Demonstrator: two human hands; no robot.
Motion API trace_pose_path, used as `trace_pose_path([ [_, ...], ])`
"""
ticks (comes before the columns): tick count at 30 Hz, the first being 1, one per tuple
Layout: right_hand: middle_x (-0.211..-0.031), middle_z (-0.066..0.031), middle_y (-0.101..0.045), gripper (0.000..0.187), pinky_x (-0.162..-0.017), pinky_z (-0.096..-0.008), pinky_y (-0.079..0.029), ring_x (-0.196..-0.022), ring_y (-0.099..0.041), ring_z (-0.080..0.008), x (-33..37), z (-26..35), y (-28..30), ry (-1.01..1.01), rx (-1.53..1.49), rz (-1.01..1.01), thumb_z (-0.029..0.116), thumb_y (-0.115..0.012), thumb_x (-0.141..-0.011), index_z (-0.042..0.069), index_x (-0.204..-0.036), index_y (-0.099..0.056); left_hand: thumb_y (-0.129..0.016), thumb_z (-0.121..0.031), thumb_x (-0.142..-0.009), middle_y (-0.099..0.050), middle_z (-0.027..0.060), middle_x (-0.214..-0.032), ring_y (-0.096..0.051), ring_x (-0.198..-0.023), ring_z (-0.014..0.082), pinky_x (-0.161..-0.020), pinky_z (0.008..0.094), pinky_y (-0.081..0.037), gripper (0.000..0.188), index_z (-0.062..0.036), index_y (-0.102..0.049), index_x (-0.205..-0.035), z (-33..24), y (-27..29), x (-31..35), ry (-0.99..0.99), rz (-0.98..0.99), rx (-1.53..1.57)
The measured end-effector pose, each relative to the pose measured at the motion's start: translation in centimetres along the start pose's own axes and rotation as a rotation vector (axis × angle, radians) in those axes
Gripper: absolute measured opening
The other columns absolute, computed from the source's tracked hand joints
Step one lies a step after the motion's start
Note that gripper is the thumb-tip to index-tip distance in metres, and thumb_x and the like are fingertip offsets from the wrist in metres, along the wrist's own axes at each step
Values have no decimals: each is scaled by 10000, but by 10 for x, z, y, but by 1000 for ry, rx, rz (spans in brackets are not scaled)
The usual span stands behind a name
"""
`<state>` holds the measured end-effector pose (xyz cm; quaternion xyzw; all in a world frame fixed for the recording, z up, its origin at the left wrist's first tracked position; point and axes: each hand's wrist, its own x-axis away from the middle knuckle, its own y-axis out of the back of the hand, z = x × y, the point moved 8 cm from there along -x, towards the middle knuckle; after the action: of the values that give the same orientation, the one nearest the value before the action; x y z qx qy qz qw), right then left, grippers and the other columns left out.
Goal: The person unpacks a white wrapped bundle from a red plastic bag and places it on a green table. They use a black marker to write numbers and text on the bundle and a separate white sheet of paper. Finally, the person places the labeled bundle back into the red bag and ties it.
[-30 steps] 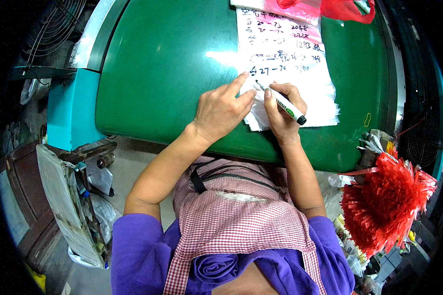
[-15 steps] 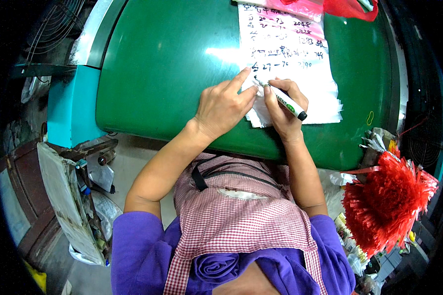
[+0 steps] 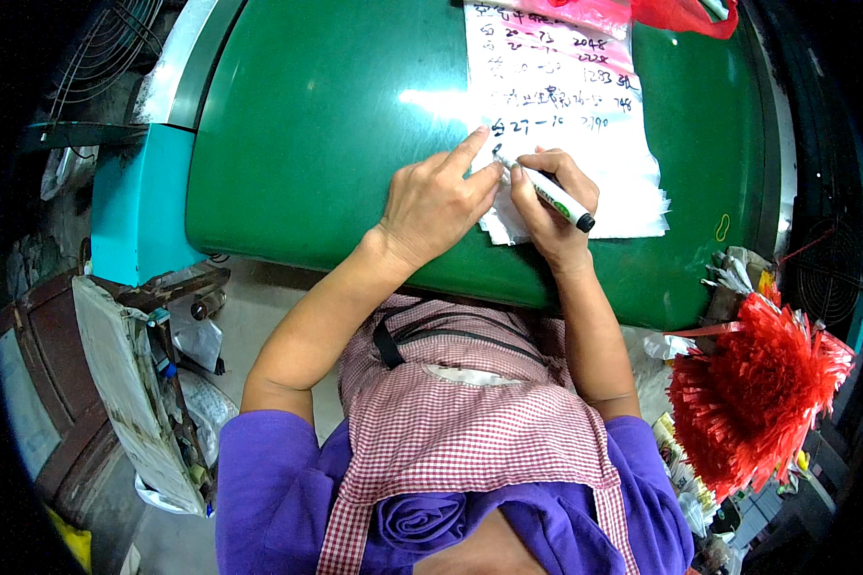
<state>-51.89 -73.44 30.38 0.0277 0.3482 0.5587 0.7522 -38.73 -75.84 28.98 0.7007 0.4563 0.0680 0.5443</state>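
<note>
1. Both forearms are extended over the near edge of the green surface (image 3: 326, 144).
2. The left hand (image 3: 434, 201) is laid palm-down, fingers loosely parted, fingertips at the left edge of the white sheets (image 3: 604, 172).
3. A red plastic bag (image 3: 681, 17) is seen beyond; its contents cannot be told.
4. The marker (image 3: 558, 198) is pinched in the right hand (image 3: 556, 225), tip beside the left fingertips.

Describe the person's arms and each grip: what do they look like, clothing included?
The left grip and right grip are bare human hands, with no gloves or wristwatch visible. The forearms are uncovered too, below short, plain purple sleeves.
</note>
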Motion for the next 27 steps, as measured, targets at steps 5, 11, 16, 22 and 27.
trace_pose_path([
  [5,-664,-103,-604,97,-778,-357,-540,-558,-606,-188,3,-5,2,-50,-6,-42,41,-682,-758,-5,-799,-606,-716,-201,-780,-625,110,-1213,-682,-775,196,-630,290,-555,205,-156,-721,-979,0,1,0,3,4,2],
  [11,-656,-91,-602,91,-756,-333,-544,-564,-600,-170,5,-12,5,-86,-33,-46,45,-670,-760,-8,-789,-602,-719,-197,-779,-625,109,-1212,-677,-759,195,-628,292,-552,212,-160,-721,-987,0,2,1,3,-8,16],
  [16,-642,-87,-600,94,-779,-338,-550,-553,-599,-162,3,-10,1,-40,-23,-23,48,-677,-759,-6,-770,-601,-718,-204,-779,-625,108,-1214,-677,-756,193,-626,291,-551,212,-165,-721,-988,0,1,0,2,-1,6],
  [22,-652,-93,-609,90,-728,-316,-545,-560,-598,-167,3,-8,3,-84,-26,-59,44,-682,-756,-6,-780,-611,-719,-204,-776,-628,104,-1210,-677,-749,190,-620,287,-550,215,-166,-722,-988,0,2,1,-5,-18,5],
  [27,-623,-91,-585,86,-775,-346,-548,-551,-590,-175,4,-10,4,-74,-42,-32,37,-673,-745,-3,-764,-599,-724,-196,-768,-636,107,-1195,-677,-742,196,-623,289,-551,186,-154,-716,-948,1,2,1,1,-19,21],
])
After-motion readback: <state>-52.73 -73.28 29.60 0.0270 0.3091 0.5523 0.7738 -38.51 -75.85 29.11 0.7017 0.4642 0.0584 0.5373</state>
